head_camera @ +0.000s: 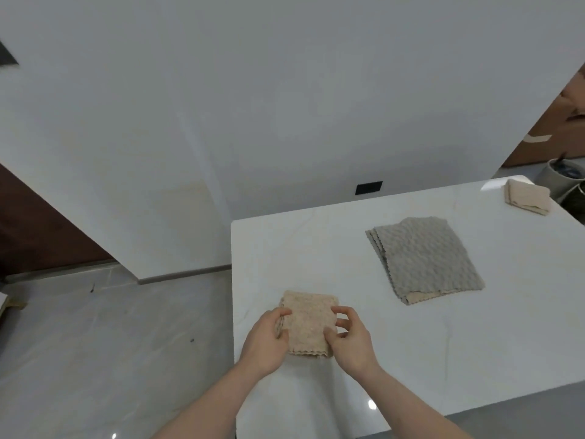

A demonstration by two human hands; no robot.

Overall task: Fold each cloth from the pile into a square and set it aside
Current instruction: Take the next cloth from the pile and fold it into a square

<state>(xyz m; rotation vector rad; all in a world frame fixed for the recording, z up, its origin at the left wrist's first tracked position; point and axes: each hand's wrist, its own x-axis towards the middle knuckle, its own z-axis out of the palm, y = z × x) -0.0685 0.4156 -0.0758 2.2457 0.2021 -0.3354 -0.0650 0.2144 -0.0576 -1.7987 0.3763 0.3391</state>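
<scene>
- The step in hand looks like the end of a fold: a beige cloth [308,324] already lies as a small, roughly square packet on the white surface [411,359], held between both hands.
- The left hand [269,339] has its fingers curled round the cloth's left edge, thumb on top, pinching the stacked layers there.
- The right hand [346,334] sits at the cloth's right edge; its thumb and forefinger touch the fabric near the far corner, the other fingers loosely bent. It seems to hold that edge lightly, though the grip is less plain than the left's.
- The cloth shows a bumpy, waffle-like weave and a scalloped hem along the edge nearest the person, with 2 or more layers visible at that hem. It is soft and will slump if lifted by 1 side.
- Next move, as I judge it: square up the edges, press the packet flat, then carry it away from the hands to where finished pieces go. Both sides need support so the layers do not slide apart.
- Beyond the right hand and further to its right lies the pile [424,259], grey cloths on top with a beige one showing at the near corner, well apart from the hands.
- Much further off, past the pile at the surface's far right corner, rests a folded beige cloth [527,200], likely 1 already set aside.
</scene>
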